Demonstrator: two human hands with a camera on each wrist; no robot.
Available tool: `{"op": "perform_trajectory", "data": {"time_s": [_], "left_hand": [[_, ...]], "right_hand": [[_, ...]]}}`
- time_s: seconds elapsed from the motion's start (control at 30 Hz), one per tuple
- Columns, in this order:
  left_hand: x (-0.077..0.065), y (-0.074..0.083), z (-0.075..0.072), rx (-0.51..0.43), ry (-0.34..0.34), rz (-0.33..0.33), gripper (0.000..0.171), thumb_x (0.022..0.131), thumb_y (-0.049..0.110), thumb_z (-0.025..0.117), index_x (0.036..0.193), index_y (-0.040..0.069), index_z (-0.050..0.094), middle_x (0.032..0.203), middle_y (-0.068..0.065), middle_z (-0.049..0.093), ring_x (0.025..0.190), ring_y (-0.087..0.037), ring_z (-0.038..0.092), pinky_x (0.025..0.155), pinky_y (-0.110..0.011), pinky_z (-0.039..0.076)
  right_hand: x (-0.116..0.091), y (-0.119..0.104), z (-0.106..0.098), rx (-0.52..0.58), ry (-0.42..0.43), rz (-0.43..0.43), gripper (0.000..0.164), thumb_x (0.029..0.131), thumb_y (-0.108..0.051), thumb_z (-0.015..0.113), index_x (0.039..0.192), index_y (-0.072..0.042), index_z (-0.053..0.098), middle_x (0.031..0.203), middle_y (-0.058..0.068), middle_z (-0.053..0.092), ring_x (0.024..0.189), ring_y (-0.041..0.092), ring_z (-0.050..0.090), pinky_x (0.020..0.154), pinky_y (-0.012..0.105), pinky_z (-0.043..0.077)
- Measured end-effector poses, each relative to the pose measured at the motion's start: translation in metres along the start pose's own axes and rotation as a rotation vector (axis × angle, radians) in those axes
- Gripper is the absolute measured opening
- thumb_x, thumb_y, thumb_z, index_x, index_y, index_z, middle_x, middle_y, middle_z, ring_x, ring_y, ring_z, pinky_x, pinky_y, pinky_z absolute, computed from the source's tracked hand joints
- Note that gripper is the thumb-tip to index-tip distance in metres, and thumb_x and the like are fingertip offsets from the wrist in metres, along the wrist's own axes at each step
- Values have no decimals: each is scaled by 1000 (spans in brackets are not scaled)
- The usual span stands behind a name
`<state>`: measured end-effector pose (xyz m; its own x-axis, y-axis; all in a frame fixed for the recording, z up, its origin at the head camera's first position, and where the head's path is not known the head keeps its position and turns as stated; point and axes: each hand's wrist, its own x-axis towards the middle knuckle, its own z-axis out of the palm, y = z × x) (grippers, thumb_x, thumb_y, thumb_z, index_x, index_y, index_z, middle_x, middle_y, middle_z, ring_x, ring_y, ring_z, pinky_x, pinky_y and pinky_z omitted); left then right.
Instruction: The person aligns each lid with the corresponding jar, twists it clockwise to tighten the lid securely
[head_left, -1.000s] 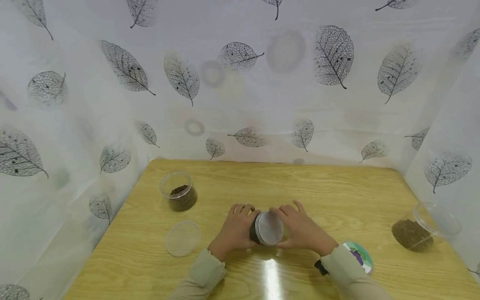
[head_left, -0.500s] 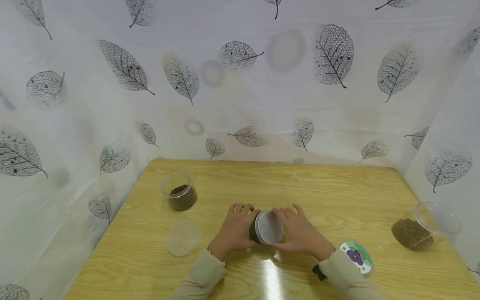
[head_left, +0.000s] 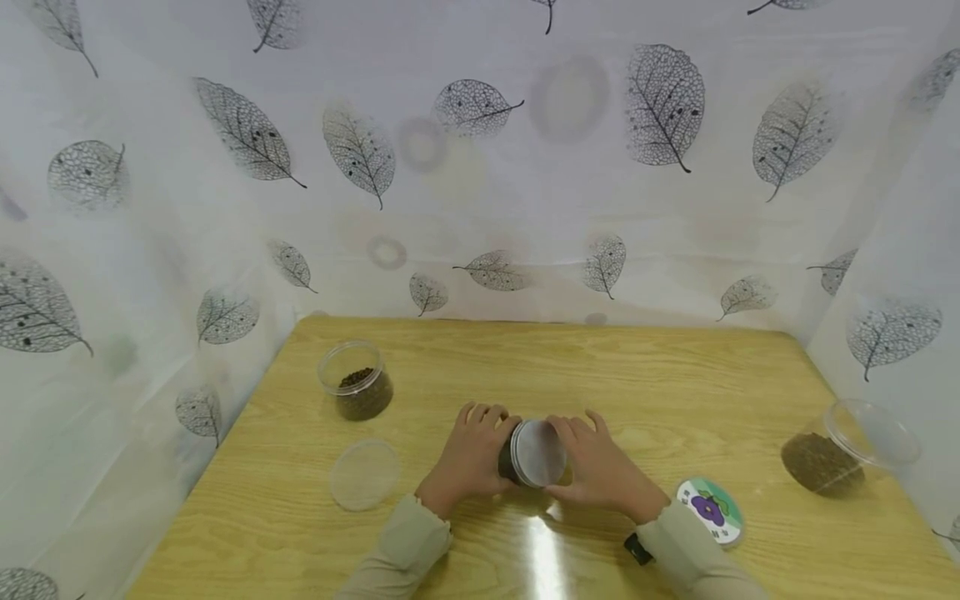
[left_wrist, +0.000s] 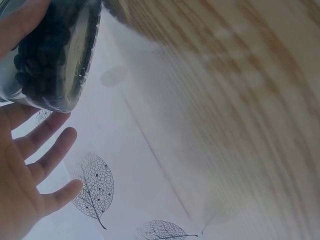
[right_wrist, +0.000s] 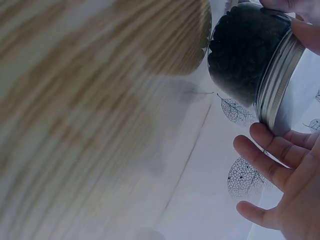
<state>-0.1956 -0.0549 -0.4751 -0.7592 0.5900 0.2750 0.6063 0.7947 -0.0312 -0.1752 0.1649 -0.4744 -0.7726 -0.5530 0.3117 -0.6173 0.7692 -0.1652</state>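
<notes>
A clear jar (right_wrist: 245, 55) filled with dark beans is tilted, its silver metal lid (head_left: 542, 452) facing right in the head view. My left hand (head_left: 468, 462) grips the jar's body between thumb and fingers. On the opposite side, my right hand (head_left: 606, 473) pinches the lid's rim with thumb and fingertips. The left wrist view shows the left hand's fingers (left_wrist: 50, 150) spread under the jar. In the right wrist view, the ridged lid edge meets a right fingertip, while the other fingers are spread.
An uncovered clear tub (head_left: 365, 396) of brown pellets stands back left, with a translucent disc lid (head_left: 365, 475) lying nearer. At right is another clear tub (head_left: 825, 464) with brown contents. A round flower-printed disc (head_left: 710, 511) lies by the right sleeve (head_left: 690, 546) on the wooden table (head_left: 600, 367).
Since a second ago my right hand has shifted its fingers on the lid's rim and its wrist has drawn left, uncovering more of the flower disc. The left hand stays on the jar.
</notes>
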Motion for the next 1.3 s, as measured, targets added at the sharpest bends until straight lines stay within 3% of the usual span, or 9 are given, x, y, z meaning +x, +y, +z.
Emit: {"op": "perform_trajectory", "data": {"time_s": [0.33, 0.6, 1.3], "left_hand": [[-1, 0, -1, -31, -25, -11, 87, 52, 61, 83, 124, 21, 54, 114, 1, 54, 110, -21, 52, 102, -48, 39], [-1, 1, -2, -26, -43, -14, 88, 52, 61, 83, 125, 21, 54, 115, 1, 53, 110, -21, 51, 103, -48, 38], [1, 1, -2, 17, -9, 5, 84, 51, 62, 82, 120, 21, 57, 114, 1, 55, 109, -21, 52, 101, -48, 40]], "right_hand": [[2, 2, -4, -46, -17, -34, 108, 55, -61, 80, 141, -10, 39, 113, 5, 61, 106, 23, 57, 100, 62, 31], [5, 0, -7, -121, 13, -80, 101, 55, -64, 78, 136, -14, 46, 107, 0, 61, 101, 21, 58, 98, 62, 34], [5, -2, -2, -109, 0, -3, 96, 58, -65, 75, 132, -11, 48, 110, 6, 65, 103, 23, 60, 99, 63, 33]]}}
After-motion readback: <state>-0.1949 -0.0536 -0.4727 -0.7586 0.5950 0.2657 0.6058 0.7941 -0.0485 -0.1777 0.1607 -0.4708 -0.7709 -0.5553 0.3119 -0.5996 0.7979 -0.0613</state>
